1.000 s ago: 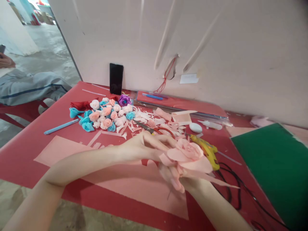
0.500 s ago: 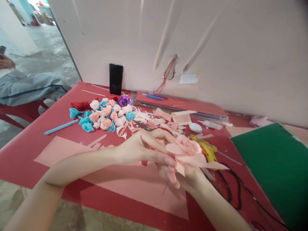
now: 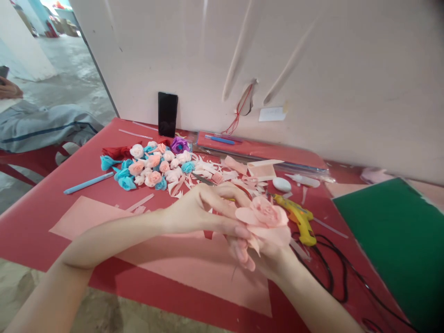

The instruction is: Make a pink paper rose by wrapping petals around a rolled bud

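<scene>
A pink paper rose (image 3: pixel 265 217) with broad outer petals is held between my two hands above the table. The thumb and fingers of my left hand (image 3: pixel 215 210) close on its left side and lower petals. My right hand (image 3: pixel 267 259) is beneath the flower, its fingers curled around the base; the flower and my left hand partly hide it. A thin stem or wire pokes out below the fingers. Under my hands lies a large sheet of pink paper (image 3: pixel 208 263). Just right of the flower rests a yellow glue gun (image 3: pixel 300 219) with a black cord.
Several finished paper flowers (image 3: pixel 152 162) and paper scraps (image 3: pixel 208 169) lie beyond my hands, with scissors (image 3: pixel 203 179) partly hidden. A black phone (image 3: pixel 168 114) leans on the wall. A green sheet (image 3: pixel 381 240) lies right, a blue pen (image 3: pixel 88 182) left. A seated person (image 3: pixel 45 122) is at far left.
The rose has turned and shifted slightly left in my hands. Its long petal strip that stuck out to the right no longer shows, so more of the glue gun is visible.
</scene>
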Available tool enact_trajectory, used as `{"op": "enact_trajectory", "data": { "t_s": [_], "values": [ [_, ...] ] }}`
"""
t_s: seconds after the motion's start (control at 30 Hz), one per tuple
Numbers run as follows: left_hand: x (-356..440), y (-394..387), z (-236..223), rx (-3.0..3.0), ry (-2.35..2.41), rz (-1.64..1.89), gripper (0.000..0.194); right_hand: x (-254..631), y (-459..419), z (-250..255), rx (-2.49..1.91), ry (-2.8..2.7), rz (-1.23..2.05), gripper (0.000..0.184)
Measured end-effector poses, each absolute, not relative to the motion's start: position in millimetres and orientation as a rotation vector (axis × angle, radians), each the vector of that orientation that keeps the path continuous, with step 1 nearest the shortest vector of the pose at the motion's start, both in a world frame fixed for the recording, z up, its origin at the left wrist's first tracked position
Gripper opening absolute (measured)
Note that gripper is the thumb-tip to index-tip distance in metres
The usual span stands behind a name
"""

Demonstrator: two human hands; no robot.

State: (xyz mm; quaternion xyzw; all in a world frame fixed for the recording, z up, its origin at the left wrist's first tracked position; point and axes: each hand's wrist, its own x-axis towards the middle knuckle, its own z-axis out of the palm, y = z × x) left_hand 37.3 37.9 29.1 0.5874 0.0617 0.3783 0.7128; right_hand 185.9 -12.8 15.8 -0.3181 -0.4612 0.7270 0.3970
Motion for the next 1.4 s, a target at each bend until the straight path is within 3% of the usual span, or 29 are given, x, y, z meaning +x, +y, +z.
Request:
{"op": "enact_trajectory", "data": {
  "t_s": [0.47, 1.07, 1.2, 1.4],
  "values": [
    [39, 38, 28, 1.396, 0.2, 0.95, 0.019, 185, -14, 11, -0.619, -0.935, 1.95, 0.017],
    [39, 35, 28, 1.555, 0.184, 1.019, 0.008, 188, -16, 11, -0.714, -1.024, 1.876, 0.027],
    [39, 30, 28, 1.655, 0.302, 1.136, 0.01, 189, -16, 8, -0.781, -1.084, 1.737, 0.021],
    [43, 29, 20, 1.795, 0.37, 1.438, 0.008, 184, -19, 17, -0.986, -1.35, 1.019, 0.005]
  ]
}}
